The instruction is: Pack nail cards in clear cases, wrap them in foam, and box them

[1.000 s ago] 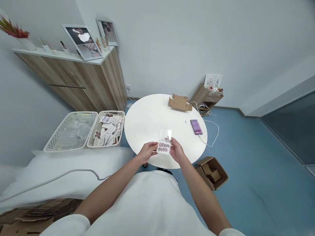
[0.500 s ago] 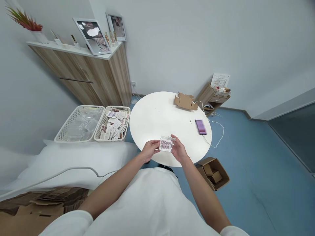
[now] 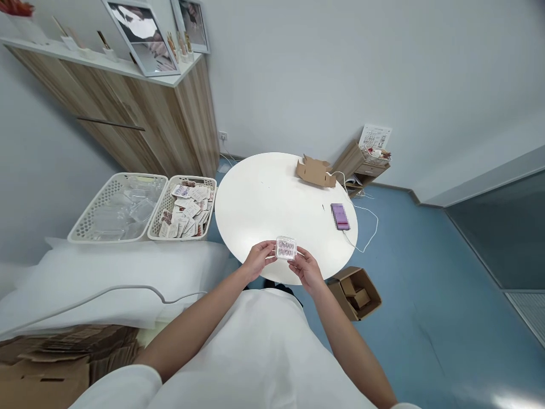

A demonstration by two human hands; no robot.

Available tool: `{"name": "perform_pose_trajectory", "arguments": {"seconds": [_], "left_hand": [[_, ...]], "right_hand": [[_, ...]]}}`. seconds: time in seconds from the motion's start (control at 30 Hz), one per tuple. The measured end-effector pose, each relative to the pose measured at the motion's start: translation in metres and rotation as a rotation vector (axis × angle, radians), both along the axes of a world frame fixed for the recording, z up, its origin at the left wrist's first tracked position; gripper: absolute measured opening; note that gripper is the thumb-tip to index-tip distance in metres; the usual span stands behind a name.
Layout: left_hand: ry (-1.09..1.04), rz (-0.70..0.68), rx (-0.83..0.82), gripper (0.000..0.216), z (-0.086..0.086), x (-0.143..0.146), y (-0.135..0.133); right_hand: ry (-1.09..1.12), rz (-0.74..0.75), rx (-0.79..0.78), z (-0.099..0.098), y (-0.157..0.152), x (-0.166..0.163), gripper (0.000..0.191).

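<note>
- Left hand (image 3: 258,260) of the person in front of me has thumb and fingers pinched on the left edge of a small see-through case (image 3: 285,247).
- Right hand (image 3: 308,269) grips the same case at its right edge and lower corner.
- That case is held up above the near rim of the table, its lid looking to be down over two rows of little pinkish pieces; I can't make out their detail from this view.
- Down by the left elbow, flattened cardboard (image 3: 42,380) is stacked.
- Under the hands spreads a round white table (image 3: 255,199).
- Beside the table, on the floor to the right, an open brown carton (image 3: 336,295) has cardboard pieces inside.
- Left of the table, a basket of printed cards (image 3: 179,238) sits right beside a basket of clear plastic (image 3: 91,218).
- Near the table's right edge lies a blurred purple item (image 3: 340,217), a white cable at its lower end.
- Toward the far edge rests an unfolded brown box (image 3: 315,172).
- Beyond, a wood-grain cabinet (image 3: 162,125) carries picture frames.
</note>
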State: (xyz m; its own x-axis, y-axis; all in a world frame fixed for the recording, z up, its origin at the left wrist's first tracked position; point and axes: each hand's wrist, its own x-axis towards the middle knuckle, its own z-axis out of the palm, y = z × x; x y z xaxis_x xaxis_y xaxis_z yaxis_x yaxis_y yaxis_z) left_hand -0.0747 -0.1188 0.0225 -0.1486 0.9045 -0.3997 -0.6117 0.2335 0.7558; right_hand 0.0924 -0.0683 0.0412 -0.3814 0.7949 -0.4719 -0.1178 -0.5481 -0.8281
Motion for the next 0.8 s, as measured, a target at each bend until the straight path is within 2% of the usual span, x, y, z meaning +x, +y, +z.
{"name": "perform_pose_trajectory", "arguments": {"seconds": [0.23, 0.4, 0.57, 0.8], "left_hand": [[0.303, -0.119, -0.004, 0.055, -0.016, 0.013, -0.007], [0.387, -0.181, 0.074, 0.062, -0.023, 0.02, -0.008], [0.383, -0.158, 0.04, 0.061, -0.024, 0.024, -0.005], [0.447, -0.073, -0.04, 0.059, -0.036, 0.032, 0.001]], "right_hand": [[-0.051, -0.057, 0.046, -0.009, -0.002, 0.013, 0.038], [-0.1, -0.071, 0.04, -0.019, -0.003, 0.017, 0.039], [-0.161, -0.052, 0.096, -0.024, 0.001, 0.016, 0.039], [-0.252, 0.037, 0.185, -0.035, 0.015, 0.018, 0.044]]}}
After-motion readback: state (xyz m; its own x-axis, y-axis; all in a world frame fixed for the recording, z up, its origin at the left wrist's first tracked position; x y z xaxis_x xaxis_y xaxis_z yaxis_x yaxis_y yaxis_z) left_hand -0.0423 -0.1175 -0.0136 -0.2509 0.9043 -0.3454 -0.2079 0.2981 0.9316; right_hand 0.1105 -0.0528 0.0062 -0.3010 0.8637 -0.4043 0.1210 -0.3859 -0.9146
